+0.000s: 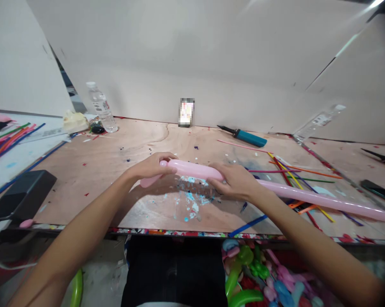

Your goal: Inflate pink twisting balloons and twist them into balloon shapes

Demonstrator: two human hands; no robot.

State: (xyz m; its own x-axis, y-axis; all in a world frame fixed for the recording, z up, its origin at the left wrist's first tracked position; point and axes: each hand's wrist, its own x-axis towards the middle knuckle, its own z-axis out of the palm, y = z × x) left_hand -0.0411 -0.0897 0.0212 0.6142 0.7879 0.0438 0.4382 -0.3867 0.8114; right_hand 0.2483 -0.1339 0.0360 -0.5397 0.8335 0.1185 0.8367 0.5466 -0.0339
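A long pink modelling balloon (pixel 192 169) stretches sideways over the middle of the table. Near its left end, my left hand (pixel 157 165) pinches it at a small round bubble, and a short pink piece hangs below those fingers. My right hand (pixel 235 181) wraps round the balloon further along. Beyond that hand, the long inflated tail runs to the right edge of view, passing over several loose uninflated balloons (pixel 290 172). Part of the balloon is hidden behind my right hand and forearm.
A teal hand pump (pixel 251 138) lies at the back right. A phone (pixel 186 112) leans on the wall. Bottles stand left (pixel 102 106) and lean right (pixel 320 123). A black box (pixel 23 194) sits at the left front. Finished balloons (pixel 259 273) lie below the table edge.
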